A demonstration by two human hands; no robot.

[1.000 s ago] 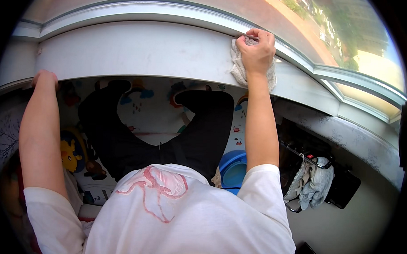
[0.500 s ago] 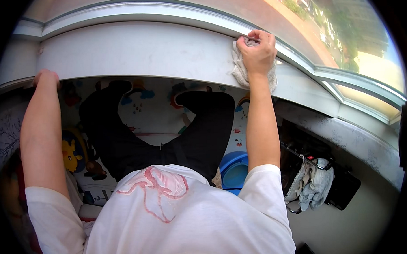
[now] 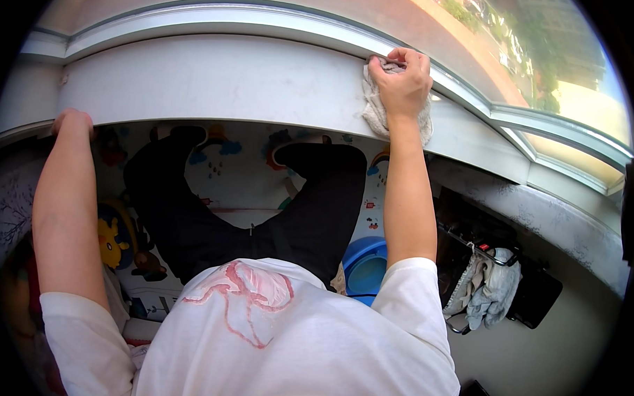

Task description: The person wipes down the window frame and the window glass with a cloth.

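Note:
A damp-looking, light grey cloth lies bunched on the white windowsill, against the lower window frame. My right hand is closed on it, with thumb and fingers pinching its upper part near the frame's edge. Part of the cloth spreads out under my wrist toward the sill's front edge. At the far left, my left hand grips the front edge of the sill; its fingertips are hidden.
Window glass and its metal frame run along the top. Below the sill, a blue basin stands near my right leg on a patterned floor mat. Cloths hang on a dark rack at right. A yellow cartoon figure shows at left.
My right hand and the cloth have shifted very slightly to the right. My left hand stays in place on the sill edge.

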